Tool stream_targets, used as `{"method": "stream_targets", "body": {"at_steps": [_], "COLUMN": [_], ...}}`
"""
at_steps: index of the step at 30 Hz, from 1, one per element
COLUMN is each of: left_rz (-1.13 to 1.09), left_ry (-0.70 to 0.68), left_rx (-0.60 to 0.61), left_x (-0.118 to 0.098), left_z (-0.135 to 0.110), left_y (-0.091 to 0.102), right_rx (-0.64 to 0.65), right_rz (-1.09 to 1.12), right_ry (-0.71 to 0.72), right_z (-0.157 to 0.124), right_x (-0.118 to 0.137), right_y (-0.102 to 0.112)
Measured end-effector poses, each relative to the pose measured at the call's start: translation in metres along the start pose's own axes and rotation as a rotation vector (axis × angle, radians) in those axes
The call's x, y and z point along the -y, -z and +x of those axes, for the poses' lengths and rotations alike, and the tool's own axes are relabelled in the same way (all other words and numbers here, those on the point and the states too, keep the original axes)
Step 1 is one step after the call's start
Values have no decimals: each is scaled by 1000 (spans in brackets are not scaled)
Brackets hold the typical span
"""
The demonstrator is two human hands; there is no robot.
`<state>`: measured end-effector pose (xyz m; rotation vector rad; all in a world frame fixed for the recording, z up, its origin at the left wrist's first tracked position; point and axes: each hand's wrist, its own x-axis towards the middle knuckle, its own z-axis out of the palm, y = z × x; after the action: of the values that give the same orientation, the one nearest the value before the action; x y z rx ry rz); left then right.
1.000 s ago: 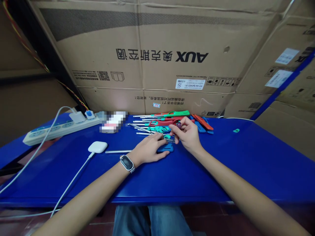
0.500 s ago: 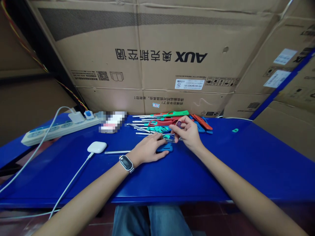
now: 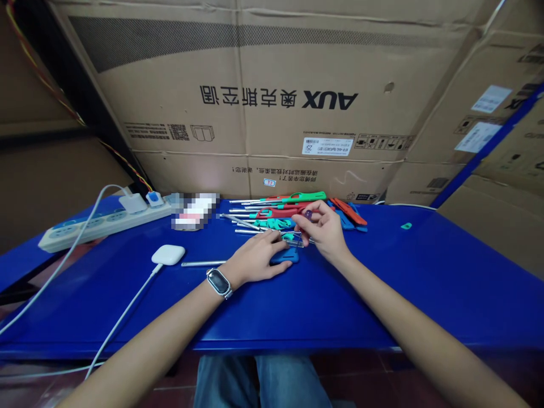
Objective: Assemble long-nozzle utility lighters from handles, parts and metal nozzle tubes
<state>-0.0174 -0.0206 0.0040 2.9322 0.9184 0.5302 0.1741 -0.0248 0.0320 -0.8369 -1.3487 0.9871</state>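
Observation:
My left hand (image 3: 257,258) lies over a long-nosed lighter with a blue handle (image 3: 291,256), holding it on the table. Its metal tube sticks out leftward past my wrist. My right hand (image 3: 325,229) pinches a slim screwdriver (image 3: 309,215) with a dark purple end, its thin shaft tilted down toward the blue lighter. Fingers hide the tip's exact contact. Just beyond both hands lies a pile of lighters, with a green one (image 3: 306,196) at the back, a red one (image 3: 276,213) nearer, and blue and orange handle parts (image 3: 348,211) at the right.
A white power strip (image 3: 102,224) with plugs and cables runs along the left. In front of it sits a white earbud case (image 3: 168,255) on a cable, near a blurred-out item (image 3: 195,212). A small green piece (image 3: 406,226) lies right. Cardboard (image 3: 272,56) walls the back.
Almost nothing differs. Both hands keep their places and grips, and the view has shifted very slightly.

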Motion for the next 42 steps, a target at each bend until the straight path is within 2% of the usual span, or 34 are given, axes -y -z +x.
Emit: {"method": "stream_targets", "body": {"at_steps": [2,8,10,14,16,18,22,24,26,31,33,38,42], "left_rz": [14,16,17,31,38,42,37,33,32,45,47,34,30], "left_ry": [2,10,9,5,3,1,5,11,12,5,6,4,7], "left_rx": [7,9,13,11,11,15,24,25,20,15,14,23,15], "left_x": [0,-1,-2,-1,-1,-1,-2,-2,-2,-1,-1,-2,-2], "left_z": [0,-1,0,0,0,0,0,0,0,-1,-1,0,0], "left_y": [0,1,2,1,0,0,2,2,2,0,-1,2,2], "right_rx": [20,297,268,42,-2,46,302,372,335,114,124,280,264], "right_rz": [17,-63,-60,-21,10,30,-29,-68,-70,8,19,-36,-39], "right_ry": [-9,-12,7,-4,-20,-31,-91,-89,-66,-38,-41,-25,27], "right_z": [1,0,0,0,0,1,2,2,2,2,3,0,-3], "right_x": [0,11,11,3,0,1,12,15,13,-1,-2,8,9], "right_y": [0,17,16,4,0,2,17,22,21,7,6,19,20]}}
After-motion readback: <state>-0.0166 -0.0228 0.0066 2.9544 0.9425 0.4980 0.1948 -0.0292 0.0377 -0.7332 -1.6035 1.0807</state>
